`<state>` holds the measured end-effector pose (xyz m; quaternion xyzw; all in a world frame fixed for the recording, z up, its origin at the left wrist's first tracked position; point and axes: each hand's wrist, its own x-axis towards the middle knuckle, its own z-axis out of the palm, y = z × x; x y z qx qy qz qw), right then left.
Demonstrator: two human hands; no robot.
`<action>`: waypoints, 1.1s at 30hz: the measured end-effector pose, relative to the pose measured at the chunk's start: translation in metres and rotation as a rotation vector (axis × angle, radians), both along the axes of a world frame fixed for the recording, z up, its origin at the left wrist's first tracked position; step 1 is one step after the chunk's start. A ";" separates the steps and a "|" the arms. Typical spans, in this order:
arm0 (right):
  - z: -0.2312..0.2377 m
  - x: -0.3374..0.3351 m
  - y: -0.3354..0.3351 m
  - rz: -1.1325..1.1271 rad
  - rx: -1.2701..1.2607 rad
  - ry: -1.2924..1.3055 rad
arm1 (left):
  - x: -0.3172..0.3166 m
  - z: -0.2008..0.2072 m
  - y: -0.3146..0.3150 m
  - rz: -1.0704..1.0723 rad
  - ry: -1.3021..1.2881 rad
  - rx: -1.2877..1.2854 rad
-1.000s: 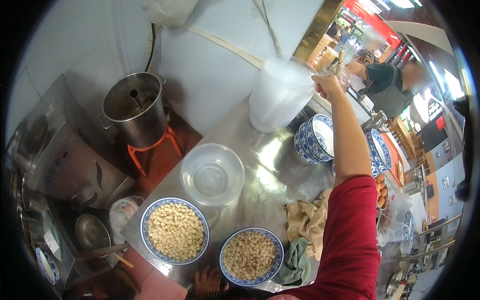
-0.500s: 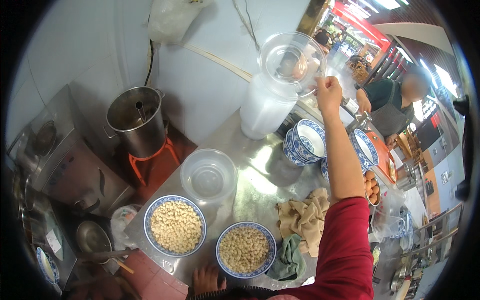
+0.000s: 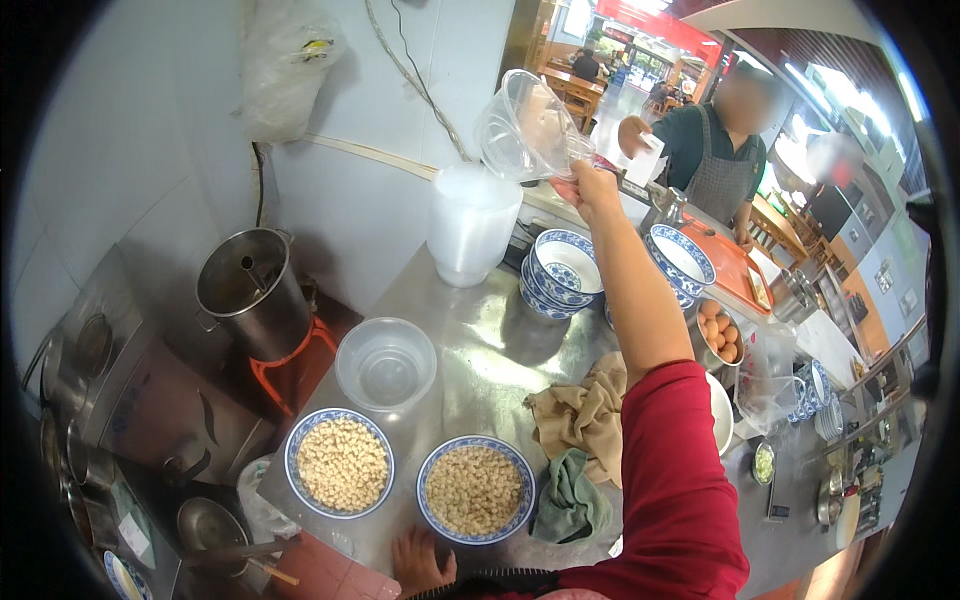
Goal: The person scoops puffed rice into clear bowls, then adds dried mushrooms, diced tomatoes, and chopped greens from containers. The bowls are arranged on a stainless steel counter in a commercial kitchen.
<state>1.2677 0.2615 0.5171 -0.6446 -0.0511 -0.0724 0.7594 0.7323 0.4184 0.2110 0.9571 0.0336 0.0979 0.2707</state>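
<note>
My right hand [image 3: 590, 190], arm stretched out over the metal table, grips a clear round plastic bowl [image 3: 527, 125] by its rim. The bowl is tilted on its side in the air, just above a tall stack of translucent plastic bowls [image 3: 473, 225]. At the table's near edge my left hand [image 3: 420, 562] lies with its fingers spread on the metal, holding nothing. Close to it stand two blue-and-white bowls full of pale, bean-like pieces, a left bowl [image 3: 340, 463] and a right bowl [image 3: 476, 490]. A single translucent plastic bowl [image 3: 386, 364] sits behind them.
Stacked patterned bowls [image 3: 565, 268], a tan cloth [image 3: 585, 410], a green cloth [image 3: 572, 498] and a pot of eggs [image 3: 718, 332] crowd the right. A steel pot [image 3: 255, 290] on an orange stool stands left. Across the counter, a person in an apron [image 3: 715, 150] holds something white.
The clear bowl in my right hand has turned from nearly facing me to a steeper tilt. My view has swung right, and the person across the counter has raised a hand with something white.
</note>
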 end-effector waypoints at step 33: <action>-0.236 -0.110 0.141 0.685 -1.238 0.106 | 0.008 0.020 0.009 -0.006 -0.051 -0.089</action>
